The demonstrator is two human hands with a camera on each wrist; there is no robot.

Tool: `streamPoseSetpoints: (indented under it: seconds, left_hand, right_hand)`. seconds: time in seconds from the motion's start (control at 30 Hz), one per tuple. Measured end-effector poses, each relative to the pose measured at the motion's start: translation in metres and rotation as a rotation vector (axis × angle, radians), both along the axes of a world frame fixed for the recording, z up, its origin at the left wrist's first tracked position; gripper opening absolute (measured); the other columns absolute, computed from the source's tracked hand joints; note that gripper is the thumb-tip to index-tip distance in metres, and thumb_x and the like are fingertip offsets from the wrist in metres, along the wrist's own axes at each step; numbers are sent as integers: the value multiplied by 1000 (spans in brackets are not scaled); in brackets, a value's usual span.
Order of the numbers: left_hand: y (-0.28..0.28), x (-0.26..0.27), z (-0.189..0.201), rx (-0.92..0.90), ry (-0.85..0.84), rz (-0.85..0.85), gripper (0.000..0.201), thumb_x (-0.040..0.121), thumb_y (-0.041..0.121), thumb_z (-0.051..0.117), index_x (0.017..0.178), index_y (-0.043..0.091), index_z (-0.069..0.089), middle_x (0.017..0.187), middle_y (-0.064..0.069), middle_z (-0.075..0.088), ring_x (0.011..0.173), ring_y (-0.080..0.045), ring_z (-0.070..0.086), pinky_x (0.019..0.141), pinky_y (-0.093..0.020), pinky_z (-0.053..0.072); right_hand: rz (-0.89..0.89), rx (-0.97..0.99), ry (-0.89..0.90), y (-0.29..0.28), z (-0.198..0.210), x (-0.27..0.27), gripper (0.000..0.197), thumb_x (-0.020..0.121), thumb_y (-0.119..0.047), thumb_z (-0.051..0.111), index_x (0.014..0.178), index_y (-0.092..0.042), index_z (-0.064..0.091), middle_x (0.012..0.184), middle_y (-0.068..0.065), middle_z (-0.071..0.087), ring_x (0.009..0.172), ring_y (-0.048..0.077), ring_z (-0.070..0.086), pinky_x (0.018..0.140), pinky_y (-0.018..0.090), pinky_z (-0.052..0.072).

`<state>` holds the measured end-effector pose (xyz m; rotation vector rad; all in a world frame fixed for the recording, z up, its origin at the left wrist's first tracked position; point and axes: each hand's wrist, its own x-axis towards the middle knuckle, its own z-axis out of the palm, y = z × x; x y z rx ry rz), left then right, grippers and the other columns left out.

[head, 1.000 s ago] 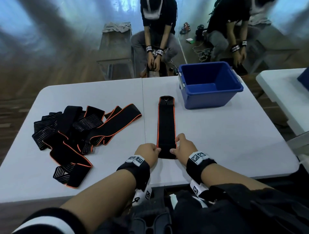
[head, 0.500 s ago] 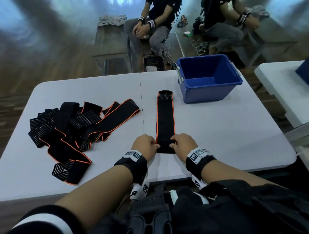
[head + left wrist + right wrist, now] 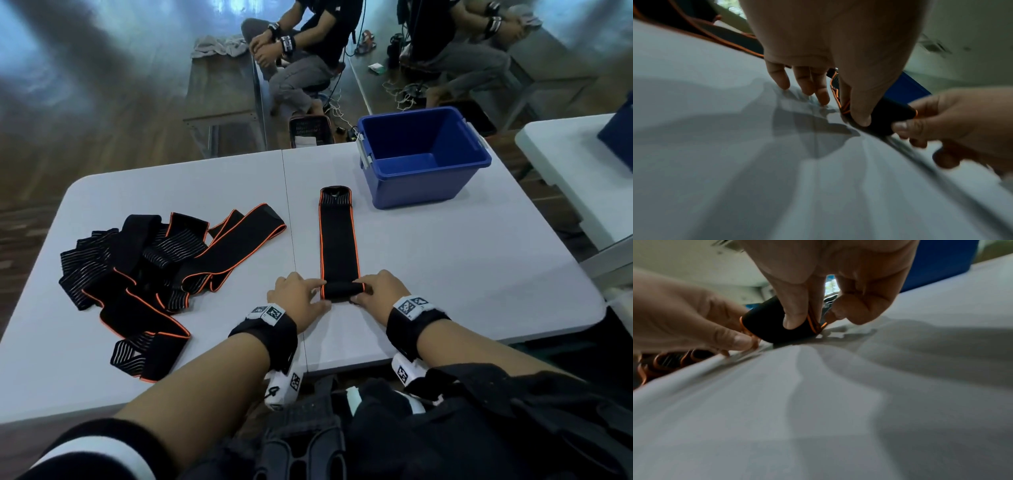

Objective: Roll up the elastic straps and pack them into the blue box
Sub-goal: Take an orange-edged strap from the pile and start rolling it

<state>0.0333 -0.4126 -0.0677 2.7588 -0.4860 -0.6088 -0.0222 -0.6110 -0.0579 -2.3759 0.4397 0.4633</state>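
Observation:
A black elastic strap with orange edges lies straight along the middle of the white table, pointing away from me. Its near end is turned into a small tight roll. My left hand pinches the roll's left end and my right hand pinches its right end, thumbs against the rolled cloth. The empty blue box stands at the far right of the table, beyond the strap's far end.
A heap of several loose black and orange straps lies on the left half of the table. A second white table stands to the right. Two seated people are beyond the far edge.
The strap's near end, flat a second ago, has been turned over into a small roll. Both hands have moved a little forward along the strap with it.

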Motion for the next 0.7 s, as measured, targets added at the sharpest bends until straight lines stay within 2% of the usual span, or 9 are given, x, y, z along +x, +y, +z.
streamPoseSetpoints:
  seconds: [0.03,0.07,0.17,0.23,0.3,0.4,0.53,0.63,0.7]
  left_hand:
    - [-1,2,-2,-45,34,63,43,80,62,62,121,49,62,93,7,56,101,-24,54,84,-42,52]
    - [-2,3,-3,-89,75,114,36,79,63,61,111,47,67,86,9,59,97,-24,57,81,-41,54]
    - [-6,4,1,-132,197,173,33,86,63,56,87,33,72,86,7,70,92,-20,63,82,-39,56]
    - [-9,4,3,-137,249,196,39,92,58,55,83,26,75,87,2,74,91,-20,65,85,-38,56]
    - [-13,2,2,-118,272,208,44,93,58,54,76,24,75,84,-1,74,92,-23,65,88,-40,56]
    - [-16,0,1,-91,268,214,48,92,59,53,69,23,73,78,-2,73,90,-25,65,87,-41,56]
    - [-18,1,3,-81,267,228,45,90,56,58,75,19,77,77,-2,74,81,-24,69,82,-37,58]
    - [-16,-2,5,-47,169,261,41,80,61,63,74,21,71,75,1,70,76,-23,67,81,-40,57]
    - [-14,-9,9,-43,16,277,37,76,60,69,90,28,59,92,6,62,86,-21,60,85,-40,52]
  right_hand:
    - [-28,36,8,-2,1,1,14,88,-32,70,95,-20,73,83,1,64,81,23,63,71,31,51]
    - [-49,50,27,-4,2,1,21,89,-34,68,85,-14,70,74,2,61,73,23,59,66,30,46]
    - [-102,79,67,-7,4,2,49,92,-40,65,58,-15,40,57,3,37,57,22,38,58,32,32]
    - [-91,71,110,-6,7,3,56,94,-41,62,55,-18,30,54,2,27,53,22,30,55,32,26]
    - [-88,30,165,-4,9,4,56,96,-41,59,55,-16,32,54,3,31,49,20,31,52,31,27]
    - [-124,-38,228,1,10,8,51,96,-43,58,59,-10,45,58,5,45,52,20,43,50,28,31]
    - [-162,-59,261,7,9,11,44,93,-46,60,83,-3,65,75,11,63,70,29,60,62,29,44]
    - [-155,-95,188,13,9,9,34,95,-38,59,103,-6,52,87,9,58,82,31,60,64,32,41]
    - [-127,-142,118,18,11,4,35,96,-33,56,116,-10,39,99,11,56,88,31,59,70,35,43]
